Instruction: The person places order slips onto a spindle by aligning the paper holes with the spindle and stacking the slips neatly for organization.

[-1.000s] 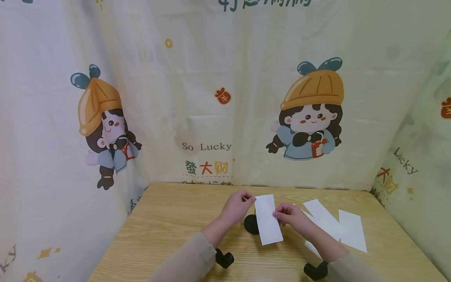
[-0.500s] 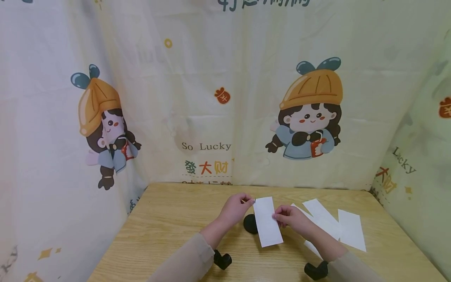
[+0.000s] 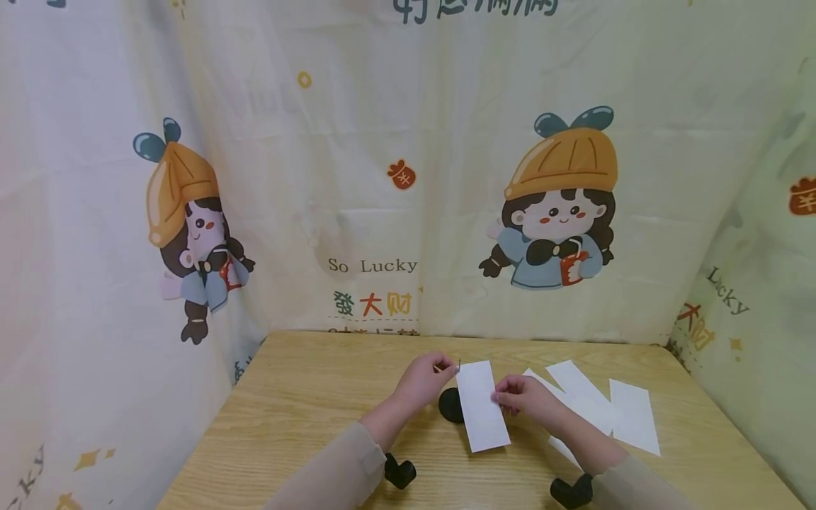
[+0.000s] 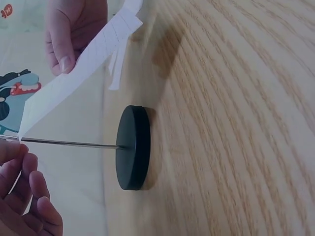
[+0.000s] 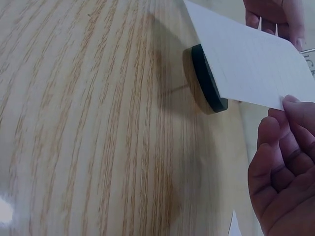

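A white paper slip (image 3: 483, 409) hangs tilted between both hands. My left hand (image 3: 421, 382) pinches its upper left corner with thumb and forefinger, right at a thin metal spike (image 4: 74, 143). The spike rises from a round black base (image 4: 133, 147) and seems to pass through that corner; the fingers partly hide the spot. My right hand (image 3: 525, 402) pinches the slip's right edge between thumb and fingers. From the head view, the paper covers part of the base (image 3: 450, 405) and most of the spike.
Several loose white paper slips (image 3: 635, 418) lie overlapping on the right of the wooden table (image 3: 306, 389). A printed curtain (image 3: 370, 212) stands behind the table and along its sides. Black wrist mounts (image 3: 399, 471) sit by both sleeves.
The paper slip and my left hand have moved slightly downward toward the base. The spike's tip now shows above the slip's corner. My right hand has lowered a little with it.
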Demonstrator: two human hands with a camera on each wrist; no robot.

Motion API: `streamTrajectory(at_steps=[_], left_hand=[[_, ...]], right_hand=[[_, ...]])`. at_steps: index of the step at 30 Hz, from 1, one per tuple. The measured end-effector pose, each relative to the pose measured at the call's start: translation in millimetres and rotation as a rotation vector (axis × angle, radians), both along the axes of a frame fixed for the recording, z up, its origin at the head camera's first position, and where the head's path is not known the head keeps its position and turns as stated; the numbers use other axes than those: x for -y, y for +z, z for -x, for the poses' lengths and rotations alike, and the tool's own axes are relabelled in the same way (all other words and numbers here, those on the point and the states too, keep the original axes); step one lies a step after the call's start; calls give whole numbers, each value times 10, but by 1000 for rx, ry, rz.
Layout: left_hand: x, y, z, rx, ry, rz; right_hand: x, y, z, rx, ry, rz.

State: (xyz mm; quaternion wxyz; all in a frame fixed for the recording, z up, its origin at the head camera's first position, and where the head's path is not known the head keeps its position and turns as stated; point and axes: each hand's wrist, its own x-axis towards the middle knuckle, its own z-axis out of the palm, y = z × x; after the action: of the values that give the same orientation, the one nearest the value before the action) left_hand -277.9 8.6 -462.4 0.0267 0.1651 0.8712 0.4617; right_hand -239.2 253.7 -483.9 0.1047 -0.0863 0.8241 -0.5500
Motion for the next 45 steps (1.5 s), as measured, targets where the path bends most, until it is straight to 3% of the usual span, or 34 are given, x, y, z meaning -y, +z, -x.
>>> streamTrajectory(at_steps=[16,31,45], left_hand=[[2,-64,26,-3,-13,7],[-7,-116,23,-41,-63,103],[-1,-229,34,-51,-67,202]], right_hand=[[-14,-63,-10,-19,-16,-64],[-29,-141,-30,-28,13,-84],[7,-187,-56,-80,33,-220]])
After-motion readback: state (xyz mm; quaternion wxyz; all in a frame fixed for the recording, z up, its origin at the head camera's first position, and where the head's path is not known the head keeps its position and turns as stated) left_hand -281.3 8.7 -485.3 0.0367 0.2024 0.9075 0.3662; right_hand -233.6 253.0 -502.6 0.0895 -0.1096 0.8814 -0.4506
